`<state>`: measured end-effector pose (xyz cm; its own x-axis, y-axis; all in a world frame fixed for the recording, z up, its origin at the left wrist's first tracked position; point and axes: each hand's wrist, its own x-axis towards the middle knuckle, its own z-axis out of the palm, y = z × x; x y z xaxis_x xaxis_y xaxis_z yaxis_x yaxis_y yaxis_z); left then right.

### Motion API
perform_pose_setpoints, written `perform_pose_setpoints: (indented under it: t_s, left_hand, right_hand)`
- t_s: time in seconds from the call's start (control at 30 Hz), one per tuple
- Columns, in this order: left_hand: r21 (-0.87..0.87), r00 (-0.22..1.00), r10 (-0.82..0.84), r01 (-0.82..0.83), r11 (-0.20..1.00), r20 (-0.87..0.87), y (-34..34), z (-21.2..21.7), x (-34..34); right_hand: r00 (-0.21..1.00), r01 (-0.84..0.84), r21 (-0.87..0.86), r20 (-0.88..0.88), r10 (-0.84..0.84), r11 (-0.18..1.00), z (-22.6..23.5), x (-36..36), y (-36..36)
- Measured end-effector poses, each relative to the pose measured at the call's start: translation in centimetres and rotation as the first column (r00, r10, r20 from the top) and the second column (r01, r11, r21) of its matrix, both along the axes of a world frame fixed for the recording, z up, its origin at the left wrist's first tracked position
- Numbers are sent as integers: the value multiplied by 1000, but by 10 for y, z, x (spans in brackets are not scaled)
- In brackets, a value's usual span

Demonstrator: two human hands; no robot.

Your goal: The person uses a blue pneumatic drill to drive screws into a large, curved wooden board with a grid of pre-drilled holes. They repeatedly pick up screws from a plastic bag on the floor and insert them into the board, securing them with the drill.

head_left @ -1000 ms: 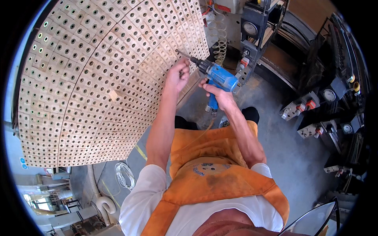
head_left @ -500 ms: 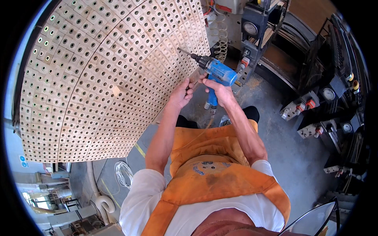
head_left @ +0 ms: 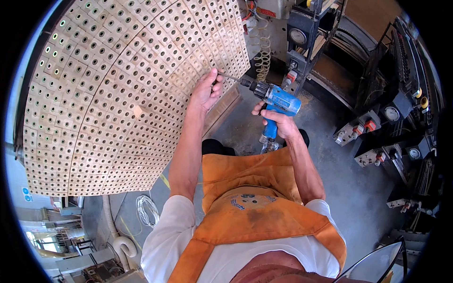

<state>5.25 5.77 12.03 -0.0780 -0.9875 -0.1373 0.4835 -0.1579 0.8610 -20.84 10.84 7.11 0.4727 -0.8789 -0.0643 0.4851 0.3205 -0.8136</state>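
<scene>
My right hand (head_left: pixel 281 123) is wrapped round the handle of a blue air drill (head_left: pixel 282 100) with a black chuck. Its long thin bit points up and left toward the wooden panel (head_left: pixel 120 99), which is covered in rows of round holes. At the bit's tip is my left hand (head_left: pixel 206 92), its fingers curled and pinched together; something small and dark shows among them, too small to name. Many holes have dark ring-like inserts, while those near the panel's right edge look pale and bare. A small wooden block (head_left: pixel 139 112) sits on the panel.
A coiled air hose (head_left: pixel 263 52) hangs beyond the drill. Dark machinery with gauges (head_left: pixel 391 113) lines the right side. White cable (head_left: pixel 147 210) lies coiled on the grey floor at lower left, near a ribbed duct hose (head_left: pixel 123 246).
My left hand has moved up and left to the bit's tip, over the panel's edge. The drill in my right hand has shifted right and slightly down.
</scene>
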Motion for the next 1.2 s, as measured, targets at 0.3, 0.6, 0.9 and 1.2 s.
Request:
perform_pose_setpoints:
  t_s: [0.3, 0.6, 0.9, 1.2]
  left_hand:
    - [-23, 993, -41, 44, 999, 109, -16, 19, -1]
    - [13, 980, 136, -135, 991, -146, -25, 7, -10]
    - [328, 776, 416, -283, 901, -474, 30, -55, -11]
    - [356, 900, 37, 133, 925, -434, 95, -103, -24]
  right_hand:
    - [998, 48, -40, 45, -46, 998, 4, 13, -3]
    - [991, 132, -50, 39, -130, 990, 20, 52, -20]
    - [985, 119, -140, -109, -134, 983, 29, 49, -23]
    - [991, 114, -95, -55, -119, 989, 30, 50, -23]
